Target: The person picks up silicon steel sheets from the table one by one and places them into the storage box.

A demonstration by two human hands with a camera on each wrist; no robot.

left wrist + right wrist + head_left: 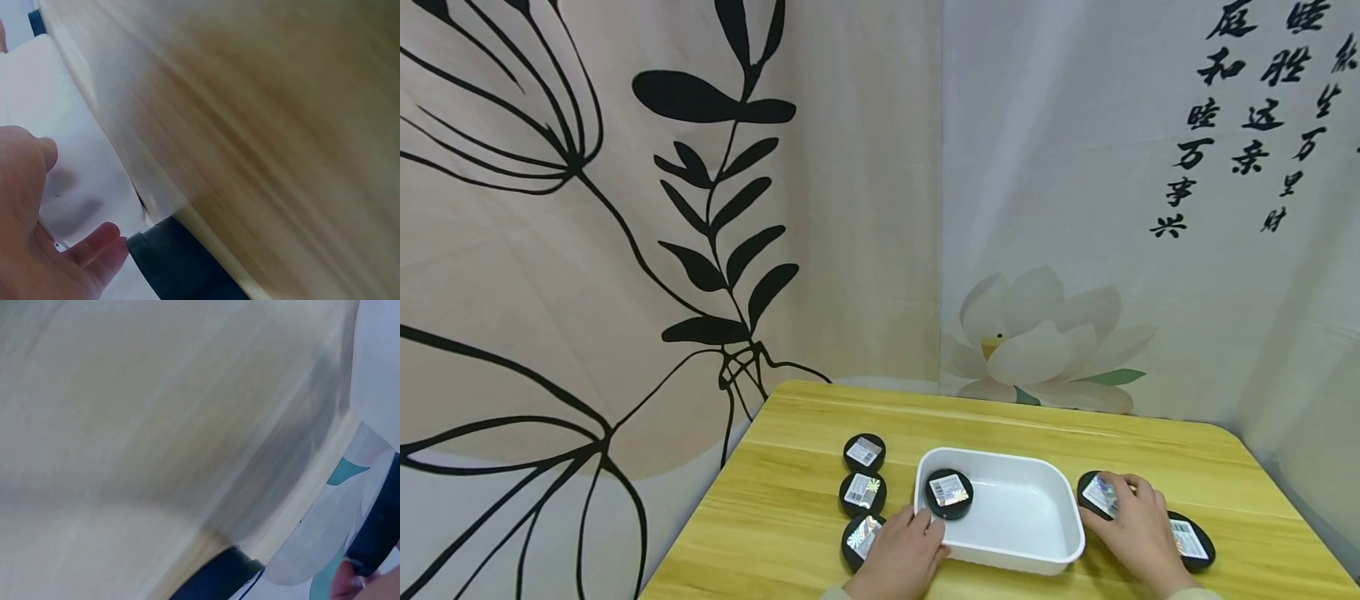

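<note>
On the table a white rectangular tray [1015,504] holds one round black container [949,494] with a silver label, at its left end. My left hand [898,554] grips the tray's near left corner, with thumb and fingers on its walls in the left wrist view. My right hand [1138,529] pinches another labelled black container [1095,493] by its edge, just outside the tray's right end. The right wrist view shows that container [380,519] raised above the wood. One more black container [1191,542] lies beside my right wrist, partly hidden by it.
Left of the tray, three black containers form a column: the far one [864,452], the middle one [862,493] and the near one [859,540], partly behind my left hand. A printed curtain [865,208] hangs behind the yellow wooden table [775,508].
</note>
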